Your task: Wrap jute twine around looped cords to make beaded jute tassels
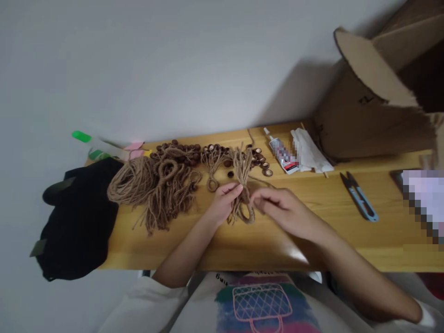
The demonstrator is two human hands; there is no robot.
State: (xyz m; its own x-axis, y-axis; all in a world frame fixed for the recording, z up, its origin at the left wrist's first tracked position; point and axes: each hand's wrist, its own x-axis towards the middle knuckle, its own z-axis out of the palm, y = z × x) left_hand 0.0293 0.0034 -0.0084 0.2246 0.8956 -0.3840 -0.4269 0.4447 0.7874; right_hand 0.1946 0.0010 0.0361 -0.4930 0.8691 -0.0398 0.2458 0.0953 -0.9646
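Observation:
My left hand is closed around the neck of a jute twine tassel. Its loose strands fan out toward the wall, and a wrapped loop hangs on the side nearer me. Close by on the right, my right hand has its fingers curled together at the edge of the tassel. Whatever lies between those fingertips is hidden. A thin strand of twine runs from the tassel behind the right hand. Just left of the tassel lies a smaller looped twine piece.
Brown nut-like halves lie behind the tassel. At left are a twine skein, piled twine tassels and black cloth. Rightward lie a glue tube, white tissue, thread snips and a cardboard box.

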